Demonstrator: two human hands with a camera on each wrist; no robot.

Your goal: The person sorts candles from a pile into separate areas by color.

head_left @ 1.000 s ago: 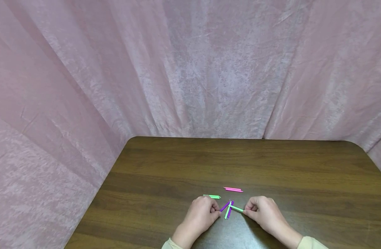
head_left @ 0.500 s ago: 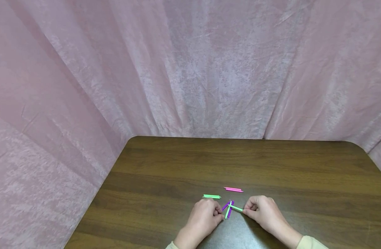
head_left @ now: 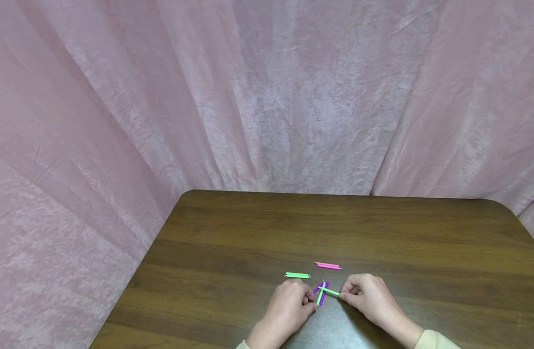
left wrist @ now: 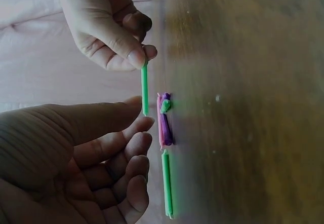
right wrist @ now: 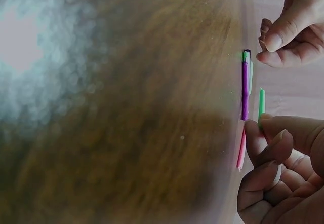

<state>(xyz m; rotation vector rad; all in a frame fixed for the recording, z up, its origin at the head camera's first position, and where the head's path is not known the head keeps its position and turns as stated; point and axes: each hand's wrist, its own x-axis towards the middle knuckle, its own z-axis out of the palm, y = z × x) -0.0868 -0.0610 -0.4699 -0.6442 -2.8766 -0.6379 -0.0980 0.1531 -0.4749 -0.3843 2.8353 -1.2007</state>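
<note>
On the brown table (head_left: 380,232), seen from my head, my right hand (head_left: 368,296) pinches one end of a green stick (head_left: 329,291) above a small purple-and-green pile (head_left: 321,294); my left hand (head_left: 290,305) is beside it. From my left wrist, its fingers (left wrist: 121,148) hang loosely curled, holding nothing. From my right wrist, fingertips (right wrist: 263,127) grip the stick.

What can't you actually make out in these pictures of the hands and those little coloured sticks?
- Head view: left hand covers the purple stick's near end; whether it grips it is hidden.
- Head view: sticks too small to tell what they are.
- Right wrist view: table blurred.
- Left wrist view: right hand fingers hide the green stick's end.
</note>
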